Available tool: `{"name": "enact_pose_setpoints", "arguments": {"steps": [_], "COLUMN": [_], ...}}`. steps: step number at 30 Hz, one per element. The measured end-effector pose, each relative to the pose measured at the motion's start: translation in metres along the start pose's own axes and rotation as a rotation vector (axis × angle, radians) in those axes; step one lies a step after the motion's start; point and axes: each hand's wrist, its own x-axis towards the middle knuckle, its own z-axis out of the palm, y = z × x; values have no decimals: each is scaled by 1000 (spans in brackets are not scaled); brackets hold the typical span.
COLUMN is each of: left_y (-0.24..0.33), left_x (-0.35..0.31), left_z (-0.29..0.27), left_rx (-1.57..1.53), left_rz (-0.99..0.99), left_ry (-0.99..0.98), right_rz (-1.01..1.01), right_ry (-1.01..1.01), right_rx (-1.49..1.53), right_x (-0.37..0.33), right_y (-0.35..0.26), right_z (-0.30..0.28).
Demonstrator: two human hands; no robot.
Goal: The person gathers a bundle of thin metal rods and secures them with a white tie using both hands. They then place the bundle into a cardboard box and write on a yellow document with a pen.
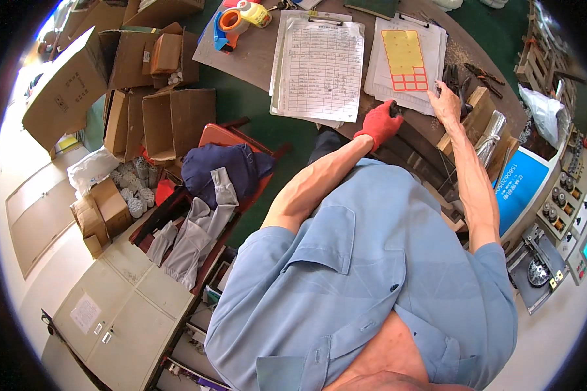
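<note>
My left hand (379,125), in a red glove with dark patches at the fingers, is curled at the table's near edge, between two clipboards. Whatever it may hold is hidden. My bare right hand (446,105) is beside the lower right corner of a yellow sticker sheet (403,53) with red outlines. Its thumb and fingers are drawn together; anything between them is too small to make out. Under the sticker sheet lie white papers (377,77) on a clipboard. Left of my gloved hand lies another clipboard with a printed table form (323,68).
Tape rolls (231,23) and a yellow-white bottle (254,13) stand at the far left of the table. Pliers (486,77) and a wooden box (477,107) are right of my right hand. Cardboard boxes (176,120) and a red chair (223,135) with clothes stand leftward.
</note>
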Motion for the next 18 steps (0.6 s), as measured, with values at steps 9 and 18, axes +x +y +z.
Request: {"name": "enact_pose_setpoints", "arguments": {"steps": [9, 18], "left_y": [1, -6], "left_x": [1, 7], "left_z": [0, -7], "left_rx": [-15, 197], "left_rz": [22, 241], "left_ry": [23, 102], "right_rz": [-2, 35], "right_ry": [-28, 65], "right_rx": [-17, 70], "right_x": [-4, 11], "right_y": [6, -2], "right_z": [-1, 10]}}
